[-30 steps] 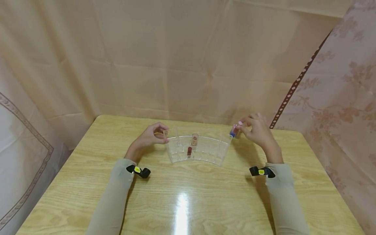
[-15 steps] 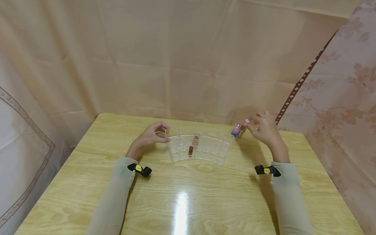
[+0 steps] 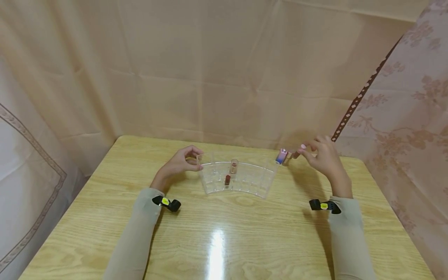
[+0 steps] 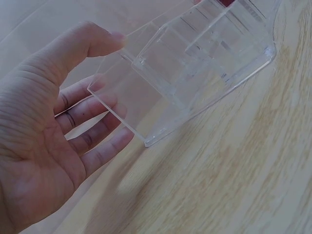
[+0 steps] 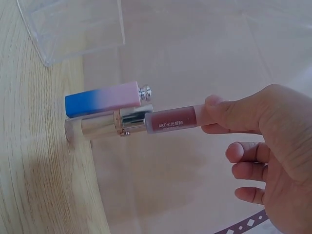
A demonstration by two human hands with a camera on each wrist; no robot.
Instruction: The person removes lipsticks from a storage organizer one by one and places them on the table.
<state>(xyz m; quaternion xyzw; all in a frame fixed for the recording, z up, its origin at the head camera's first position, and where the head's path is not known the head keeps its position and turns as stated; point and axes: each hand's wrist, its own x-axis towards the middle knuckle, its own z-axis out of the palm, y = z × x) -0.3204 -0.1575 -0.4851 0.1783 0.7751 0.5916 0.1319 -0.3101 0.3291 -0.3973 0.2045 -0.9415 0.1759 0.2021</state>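
My left hand (image 3: 182, 160) grips the left end wall of a clear acrylic lipstick organizer (image 3: 268, 182), thumb on the near side and fingers behind the wall. In the organizer's compartments stand a dark red lipstick (image 3: 227, 180) and, one row back, a clear tube with a rose-gold part (image 3: 233, 166). Right of the organizer, my right hand (image 3: 324, 158) pinches a lip gloss tube (image 5: 170, 119) by its pale pink cap, between thumb and forefinger. The mauve tube bears white lettering. It overlaps a clear-and-gold lipstick tube (image 5: 100, 126) in the right wrist view.
A blue-to-pink lipstick (image 3: 281, 156) stands at the organizer's right end, close beside the clear-and-gold tube. The wooden table (image 3: 217, 221) ends at a beige curtain (image 3: 227, 77) behind. A floral cloth (image 3: 413, 116) hangs at the right.
My right hand has moved right with the lip gloss tube, away from the organizer and the blue-to-pink lipstick. My left hand keeps its grip in place.
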